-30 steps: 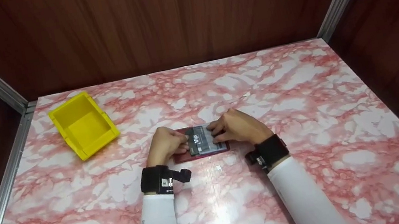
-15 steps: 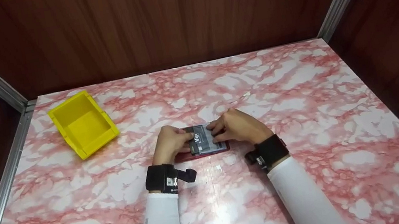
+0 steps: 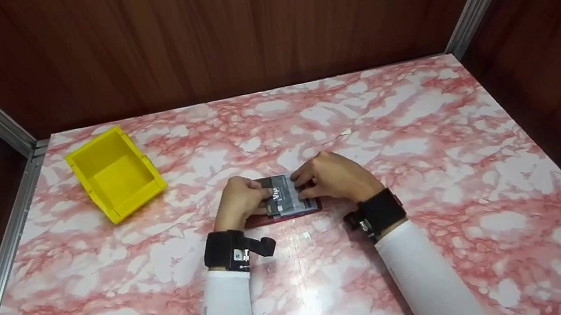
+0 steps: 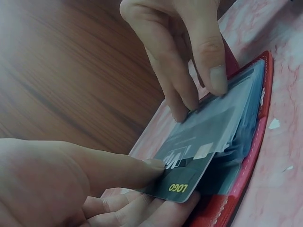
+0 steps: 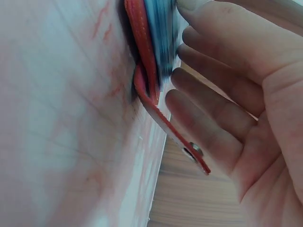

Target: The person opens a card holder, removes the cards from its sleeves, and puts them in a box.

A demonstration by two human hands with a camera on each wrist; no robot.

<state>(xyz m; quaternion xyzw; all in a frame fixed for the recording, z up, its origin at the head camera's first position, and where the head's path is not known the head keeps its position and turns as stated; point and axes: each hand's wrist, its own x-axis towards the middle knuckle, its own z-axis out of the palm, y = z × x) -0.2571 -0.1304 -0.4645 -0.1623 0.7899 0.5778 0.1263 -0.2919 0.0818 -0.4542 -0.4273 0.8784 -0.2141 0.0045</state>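
A dark grey card point(image 3: 276, 207) marked "Vip" lies partly under a clear plastic sleeve point(image 4: 215, 120) of a red card holder point(image 3: 299, 215) on the table. My left hand point(image 3: 238, 202) pinches the card's uncovered end, thumb on top and fingers beneath, beside the yellow "LOGO" print in the left wrist view. From the other side my right hand point(image 3: 340, 177) holds the sleeved part, thumb on the plastic and fingertips at the far edge. In the right wrist view a red strap point(image 5: 168, 125) with a metal snap hangs off the holder, near the right fingers.
A yellow bin point(image 3: 120, 180) stands at the back left of the pink marbled table point(image 3: 421, 167). Brown wood-grain panels point(image 3: 234, 27) enclose the back and sides. Small pale scraps point(image 4: 274, 124) lie near the holder.
My left hand has shifted slightly right, and its thumb now reaches further onto the card. The right hand stays in place on the sleeve.
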